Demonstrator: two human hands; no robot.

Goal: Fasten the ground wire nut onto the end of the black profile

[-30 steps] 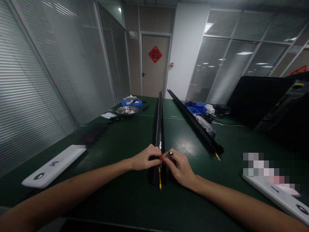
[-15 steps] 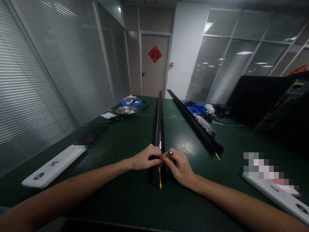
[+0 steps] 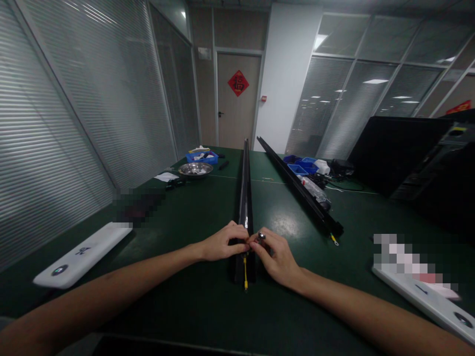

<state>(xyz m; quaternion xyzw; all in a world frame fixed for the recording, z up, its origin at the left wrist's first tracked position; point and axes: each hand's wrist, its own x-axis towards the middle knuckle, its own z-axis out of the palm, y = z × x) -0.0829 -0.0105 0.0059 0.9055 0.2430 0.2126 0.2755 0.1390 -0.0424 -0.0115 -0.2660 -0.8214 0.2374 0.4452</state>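
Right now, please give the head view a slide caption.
Left hand and right hand meet over the near part of a black rail, close to a yellow wire.

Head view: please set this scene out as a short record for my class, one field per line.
Left hand: fingers at the near part of the middle black rail
Right hand: fingertips close against the left's; shiny metal piece at its fingers, kind unclear
Yellow lead: at that rail's near end
Second black rail: slanted, to the right
Metal bowl: left, nearer than the blue tray
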